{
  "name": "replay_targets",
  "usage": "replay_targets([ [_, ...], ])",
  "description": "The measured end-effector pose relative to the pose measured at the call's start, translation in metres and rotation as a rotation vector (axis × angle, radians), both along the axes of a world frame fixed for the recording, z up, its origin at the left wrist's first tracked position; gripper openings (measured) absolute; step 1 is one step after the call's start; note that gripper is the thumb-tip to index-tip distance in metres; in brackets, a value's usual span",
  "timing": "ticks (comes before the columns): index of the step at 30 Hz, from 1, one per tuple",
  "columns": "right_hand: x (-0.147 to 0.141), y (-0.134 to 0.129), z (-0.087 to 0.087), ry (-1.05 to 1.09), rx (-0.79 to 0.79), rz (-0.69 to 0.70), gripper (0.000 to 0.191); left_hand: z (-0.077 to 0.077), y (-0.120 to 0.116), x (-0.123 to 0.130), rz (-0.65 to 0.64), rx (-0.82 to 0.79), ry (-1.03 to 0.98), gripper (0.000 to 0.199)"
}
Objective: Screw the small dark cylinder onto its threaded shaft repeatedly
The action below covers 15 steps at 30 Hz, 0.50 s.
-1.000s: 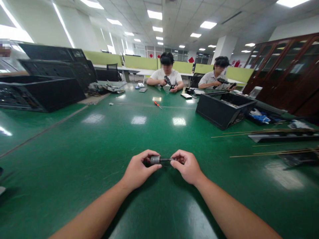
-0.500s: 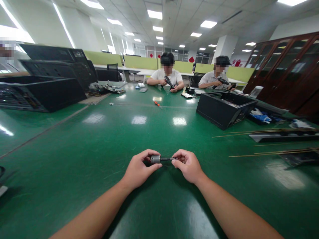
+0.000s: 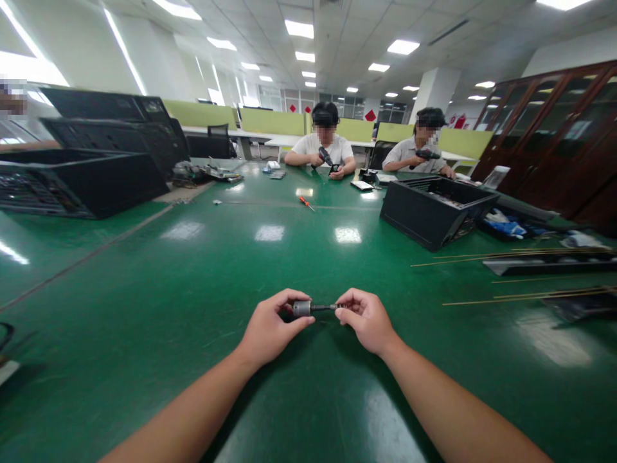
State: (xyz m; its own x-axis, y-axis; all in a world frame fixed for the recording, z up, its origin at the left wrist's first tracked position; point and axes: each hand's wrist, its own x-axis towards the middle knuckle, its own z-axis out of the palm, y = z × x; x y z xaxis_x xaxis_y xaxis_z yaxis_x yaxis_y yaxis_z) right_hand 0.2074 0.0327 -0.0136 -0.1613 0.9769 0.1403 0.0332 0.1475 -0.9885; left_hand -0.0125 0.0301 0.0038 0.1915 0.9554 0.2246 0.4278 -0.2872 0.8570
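Just above the green table (image 3: pixel 216 270), I hold a small grey metal cylinder with a thin dark shaft (image 3: pixel 302 308) level between both hands. My left hand (image 3: pixel 270 328) is closed around the cylinder, its thumb along the near side and its fingers on the far side. The fingers of my right hand (image 3: pixel 366 321) pinch the shaft's right end and partly cover it. Between the hands, the middle of the shaft shows bare.
An orange-handled screwdriver (image 3: pixel 305 202) lies farther off. A black computer case (image 3: pixel 424 215) stands right, with thin brass-coloured rods (image 3: pixel 482 257) nearer me. More black cases (image 3: pixel 96 183) stand left. Across the table, two people (image 3: pixel 321 151) handle power drills.
My hands and the cylinder are almost still, with a very slight shift to the right. The far right person's hand has lowered toward the computer case.
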Motion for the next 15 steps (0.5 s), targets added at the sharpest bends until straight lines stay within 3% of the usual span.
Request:
replay_targets([
  [15, 0.0012, 0.001, -0.0012, 0.056, -0.028, -0.001, 0.011, 0.0023, -0.0011, -0.0007, 0.035, 0.007, -0.003, 0.03],
])
